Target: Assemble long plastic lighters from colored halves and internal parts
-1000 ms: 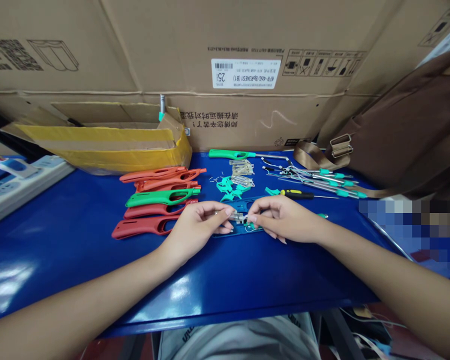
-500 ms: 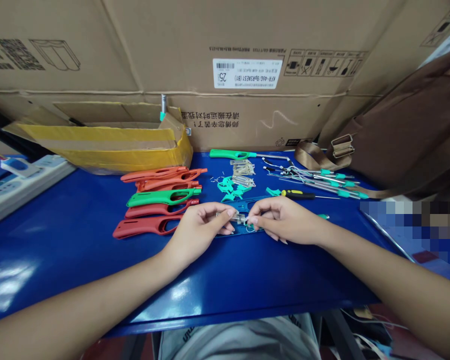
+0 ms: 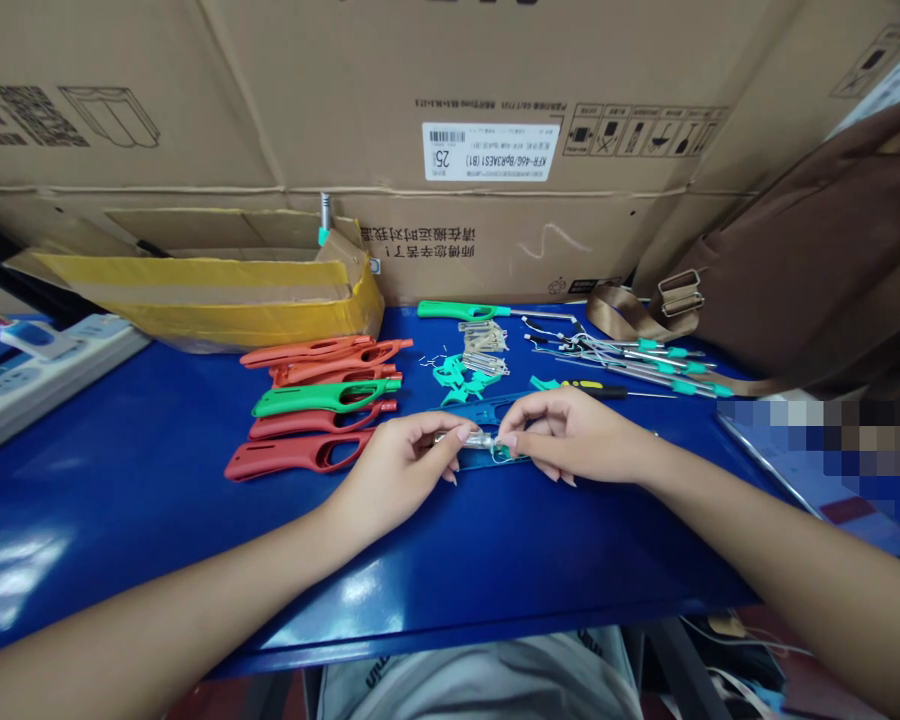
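Observation:
My left hand (image 3: 401, 465) pinches a small clear lighter fuel tank (image 3: 477, 440) between thumb and fingers, its end pointing right. At that end, my right hand (image 3: 574, 435) has thumb and index finger closed on a thin white wire (image 3: 499, 458); the fingertips hide most of it. A teal-green piece shows just under the right fingers. Beneath both hands lie blue lighter casing halves (image 3: 474, 411), partly covered. Beyond them are teal plastic trigger parts (image 3: 461, 375) and several clear fuel tanks (image 3: 484, 336).
Red and green lighter casings (image 3: 322, 396) lie stacked at left. A black-yellow screwdriver (image 3: 592, 389) and metal lighter tubes with wires (image 3: 667, 367) lie at right. A yellow-taped carton (image 3: 217, 300), a power strip (image 3: 67, 370) and a brown bag (image 3: 802, 240) flank the blue table (image 3: 495, 570).
The clear fuel tank has tilted slightly, and my left fingers have shifted a little on it. My right hand stays pinched at its end. The view has moved slightly.

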The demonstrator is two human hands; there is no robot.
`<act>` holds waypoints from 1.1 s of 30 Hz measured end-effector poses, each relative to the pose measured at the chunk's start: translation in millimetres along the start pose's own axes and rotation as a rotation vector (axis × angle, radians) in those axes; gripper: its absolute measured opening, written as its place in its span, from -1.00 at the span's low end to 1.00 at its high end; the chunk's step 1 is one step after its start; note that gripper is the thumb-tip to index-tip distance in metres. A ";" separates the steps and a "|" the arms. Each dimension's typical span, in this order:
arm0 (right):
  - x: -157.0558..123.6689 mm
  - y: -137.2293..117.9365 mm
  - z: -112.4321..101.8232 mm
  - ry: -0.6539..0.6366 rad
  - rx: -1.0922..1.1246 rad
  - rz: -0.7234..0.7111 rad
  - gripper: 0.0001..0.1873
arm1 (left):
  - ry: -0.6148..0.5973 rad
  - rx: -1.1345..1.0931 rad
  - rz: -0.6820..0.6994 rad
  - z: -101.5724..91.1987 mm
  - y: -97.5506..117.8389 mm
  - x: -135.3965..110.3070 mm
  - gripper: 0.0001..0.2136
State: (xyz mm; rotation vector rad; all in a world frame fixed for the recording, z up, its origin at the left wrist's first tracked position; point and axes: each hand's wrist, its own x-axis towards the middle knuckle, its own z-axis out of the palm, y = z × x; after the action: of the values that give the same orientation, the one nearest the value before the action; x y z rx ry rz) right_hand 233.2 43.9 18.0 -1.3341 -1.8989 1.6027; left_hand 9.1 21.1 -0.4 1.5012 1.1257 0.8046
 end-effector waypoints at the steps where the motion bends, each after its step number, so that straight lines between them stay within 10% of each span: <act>1: 0.0 0.4 -0.4 -0.002 -0.002 -0.001 -0.81 | -0.002 0.015 0.010 -0.1 -0.4 -0.2 -0.75; 33: 2.4 8.1 1.6 0.105 -0.105 -0.112 -0.79 | 0.071 -0.043 -0.024 -1.7 2.0 -1.2 -0.67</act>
State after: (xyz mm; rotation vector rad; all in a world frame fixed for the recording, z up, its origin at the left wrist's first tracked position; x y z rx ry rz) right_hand 234.4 44.3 9.5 -1.3005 -1.9813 1.3698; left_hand 7.6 20.6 2.0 1.4305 1.1692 0.8662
